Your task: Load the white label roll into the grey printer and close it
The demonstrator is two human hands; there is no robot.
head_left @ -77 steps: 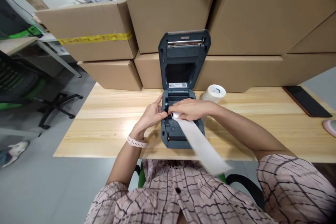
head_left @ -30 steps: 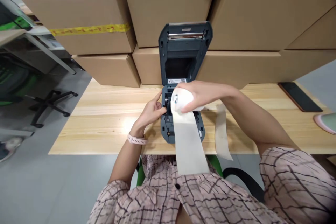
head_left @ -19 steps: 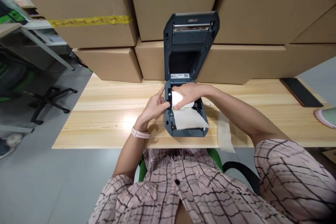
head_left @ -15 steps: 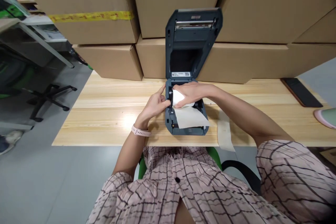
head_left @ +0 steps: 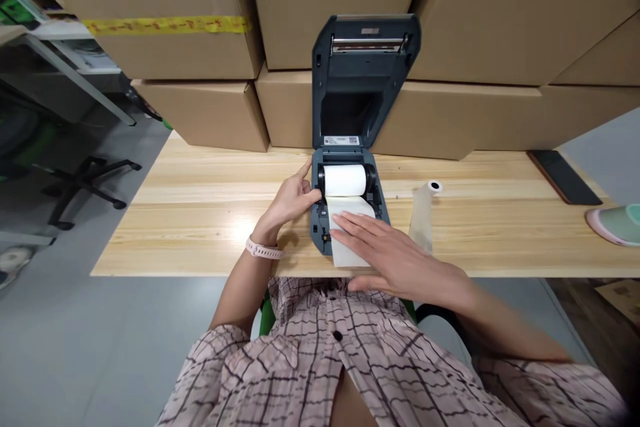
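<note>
A dark grey label printer (head_left: 316, 227) stands on the table with its lid (head_left: 367, 70) raised. Inside, a white label roll (head_left: 345, 180) sits between two black holders, and its loose paper strip (head_left: 347, 255) runs forward over the printer's front edge. My left hand (head_left: 293, 200) grips the printer's left side, thumb on the rim and index finger stretched along the edge. Flat across the paper strip lies my right hand (head_left: 385, 250), fingers extended and thumb apart, covering part of the strip and the printer's front right corner.
Large cardboard boxes (head_left: 340, 7) are stacked behind the printer. On the wooden table (head_left: 200, 213), a used roll core with a backing strip (head_left: 423, 213) lies to the right. Farther right are a dark phone (head_left: 565, 177) and a green and pink object (head_left: 617, 223). An office chair (head_left: 90, 190) stands left.
My right hand has moved off the label roll, forward and down onto the paper strip, uncovering the roll. The strip now lies straighter over the front edge. My left hand stays at the printer's side.
</note>
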